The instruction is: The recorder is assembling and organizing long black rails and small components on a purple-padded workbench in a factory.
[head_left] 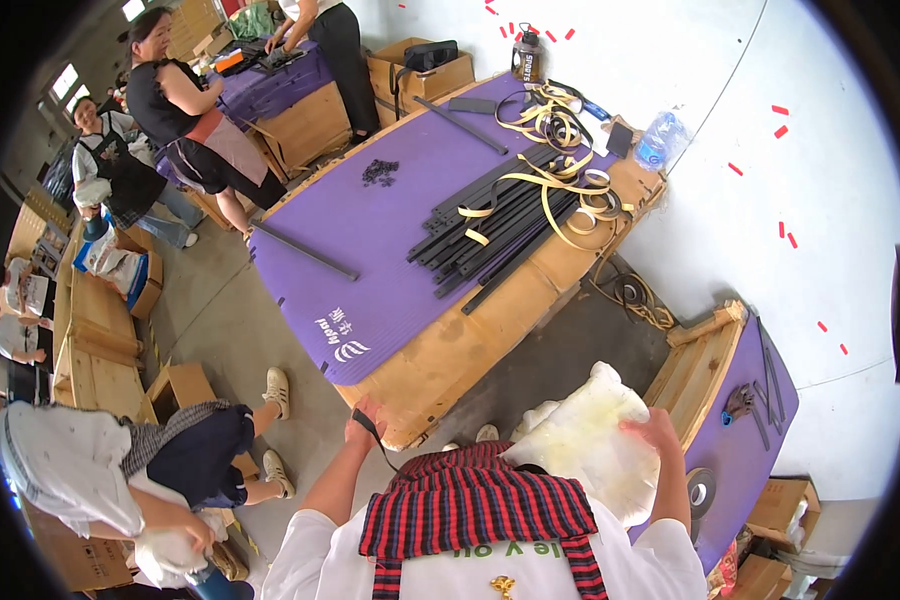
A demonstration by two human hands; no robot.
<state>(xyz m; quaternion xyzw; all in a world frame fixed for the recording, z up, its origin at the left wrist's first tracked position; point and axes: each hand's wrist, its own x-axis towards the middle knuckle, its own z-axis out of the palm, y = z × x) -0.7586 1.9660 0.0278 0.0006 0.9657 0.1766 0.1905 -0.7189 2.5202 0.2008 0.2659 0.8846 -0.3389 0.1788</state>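
My left hand [363, 424] is closed around a thin black strap [378, 440], beside the near left corner of the purple-topped table [340, 350]. The strap runs back toward the red-and-black striped apron [470, 510] on my body. My right hand [653, 430] grips the right edge of a white, puffy sheet [590, 435] with yellowish stains. That sheet hangs in front of me, over the right part of the apron. Across the table lie a pile of black strips [500, 220], curled yellow-and-black tape [560, 180] and a cluster of small black pieces [380, 173].
On the right stands a second purple-topped surface [740, 450] with pliers [738, 402], thin black rods and a tape roll [701, 492]. A bottle [527, 52] and a clear jug [660, 140] stand at the far edge. Several people are at the left, one [170, 450] close by.
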